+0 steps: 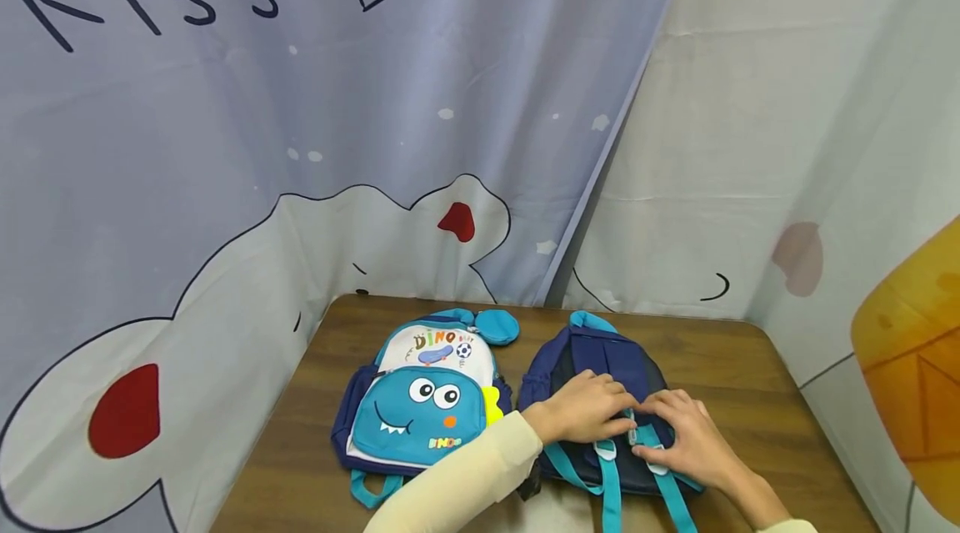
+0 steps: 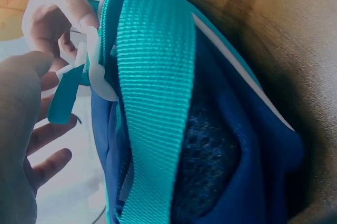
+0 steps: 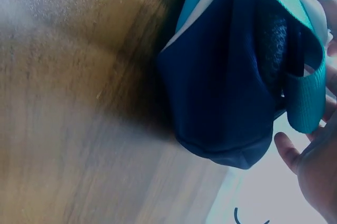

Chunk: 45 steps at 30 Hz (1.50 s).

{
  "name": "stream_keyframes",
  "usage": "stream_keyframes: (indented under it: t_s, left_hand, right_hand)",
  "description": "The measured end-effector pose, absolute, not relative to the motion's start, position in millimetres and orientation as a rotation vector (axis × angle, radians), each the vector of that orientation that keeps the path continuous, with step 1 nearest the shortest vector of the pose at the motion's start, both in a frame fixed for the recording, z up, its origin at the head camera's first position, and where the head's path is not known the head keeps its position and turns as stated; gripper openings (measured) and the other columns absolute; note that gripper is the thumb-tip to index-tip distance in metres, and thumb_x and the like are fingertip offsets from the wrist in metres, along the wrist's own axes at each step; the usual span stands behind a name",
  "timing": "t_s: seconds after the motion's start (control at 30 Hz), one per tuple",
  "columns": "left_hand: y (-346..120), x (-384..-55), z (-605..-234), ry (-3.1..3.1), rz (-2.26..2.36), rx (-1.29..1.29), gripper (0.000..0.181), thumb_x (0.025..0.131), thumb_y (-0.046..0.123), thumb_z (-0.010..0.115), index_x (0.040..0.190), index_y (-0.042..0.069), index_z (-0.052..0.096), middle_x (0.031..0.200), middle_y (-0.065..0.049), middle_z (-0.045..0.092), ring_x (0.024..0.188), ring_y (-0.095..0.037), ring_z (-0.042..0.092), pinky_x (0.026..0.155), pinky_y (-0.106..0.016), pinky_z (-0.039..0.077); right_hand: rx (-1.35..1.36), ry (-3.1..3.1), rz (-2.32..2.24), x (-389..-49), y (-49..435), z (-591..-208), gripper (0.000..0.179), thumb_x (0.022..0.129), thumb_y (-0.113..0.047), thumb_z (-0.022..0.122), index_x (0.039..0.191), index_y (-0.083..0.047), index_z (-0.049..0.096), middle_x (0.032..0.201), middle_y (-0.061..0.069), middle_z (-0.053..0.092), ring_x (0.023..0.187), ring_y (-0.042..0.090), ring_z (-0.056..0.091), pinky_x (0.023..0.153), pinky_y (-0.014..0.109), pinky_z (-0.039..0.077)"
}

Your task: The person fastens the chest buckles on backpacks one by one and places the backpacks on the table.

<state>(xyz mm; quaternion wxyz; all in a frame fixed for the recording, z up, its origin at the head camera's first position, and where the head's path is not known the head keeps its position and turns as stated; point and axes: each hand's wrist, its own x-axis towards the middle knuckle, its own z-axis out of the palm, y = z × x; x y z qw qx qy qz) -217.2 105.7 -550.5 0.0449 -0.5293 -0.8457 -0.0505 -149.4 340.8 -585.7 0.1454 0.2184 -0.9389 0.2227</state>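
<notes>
A dark blue backpack [image 1: 551,349] lies back side up on the table, its teal straps [image 1: 611,487] facing me. Between my hands, a white buckle [image 1: 632,431] sits on its teal chest strap. My left hand [image 1: 581,409] reaches over from the left, thumb and index finger pinching the buckle's near side; its other fingers [image 2: 50,166] are spread in the left wrist view. From the right, my right hand [image 1: 693,437] holds the buckle's other side between thumb and fingers. A short teal strap end [image 2: 66,95] hangs by the buckle.
Left of it lies a second backpack [image 1: 420,412], front up, with a teal dinosaur face and a round teal piece [image 1: 497,327] at its top. The wooden table [image 1: 292,450] meets printed curtains [image 1: 405,99] at its back and sides.
</notes>
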Motion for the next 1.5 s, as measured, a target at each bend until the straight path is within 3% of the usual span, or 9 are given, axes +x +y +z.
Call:
stream_keyframes:
  t_s: [0.27,0.6,1.0,1.23,1.5]
  left_hand:
    - [100,-217,-552,-2.606,-0.164,-1.604,0.031,0.111,0.048,0.051,0.130,0.033,0.070,0.124,0.016,0.071,0.113,-0.004,0.063,0.094,-0.022,0.047]
    - [94,-218,-558,-2.634,-0.155,-1.571,0.021,0.101,0.047,0.071,0.116,0.032,0.072,0.111,0.017,0.071,0.103,-0.003,0.064,0.086,-0.021,0.044]
    - [90,-217,-563,-2.653,-0.189,-1.498,0.017,0.101,0.041,0.073,0.115,0.031,0.072,0.111,0.018,0.072,0.103,-0.002,0.064,0.084,-0.020,0.043]
    - [85,-219,-560,-2.671,-0.297,-1.471,0.016,0.101,0.040,0.072,0.113,0.030,0.070,0.104,0.018,0.071,0.093,0.000,0.059,0.078,-0.018,0.038]
    - [77,-222,-557,-2.686,-0.379,-1.447,0.015,0.102,0.039,0.071,0.114,0.030,0.070,0.106,0.016,0.071,0.093,-0.001,0.057,0.082,-0.019,0.041]
  right_hand:
    - [0.672,-2.650,0.652,-151,335,-593,0.045,0.070,-0.039,0.099,0.108,-0.027,0.077,0.118,-0.008,0.067,0.110,0.017,0.055,0.084,0.046,0.039]
    - [0.729,-2.630,0.623,-152,329,-597,0.034,0.068,-0.030,0.099,0.093,-0.035,0.076,0.114,-0.006,0.069,0.111,0.017,0.054,0.085,0.045,0.035]
    - [0.695,-2.659,0.610,-153,324,-601,0.032,0.068,-0.027,0.099,0.089,-0.036,0.075,0.114,-0.005,0.069,0.110,0.018,0.054,0.085,0.049,0.036]
    - [0.684,-2.626,0.652,-153,323,-600,0.035,0.069,-0.022,0.097,0.089,-0.036,0.071,0.110,-0.005,0.070,0.106,0.017,0.055,0.082,0.045,0.036]
    - [0.650,-2.587,0.719,-151,321,-596,0.039,0.070,-0.016,0.095,0.090,-0.035,0.067,0.097,-0.021,0.065,0.098,0.009,0.054,0.078,0.037,0.036]
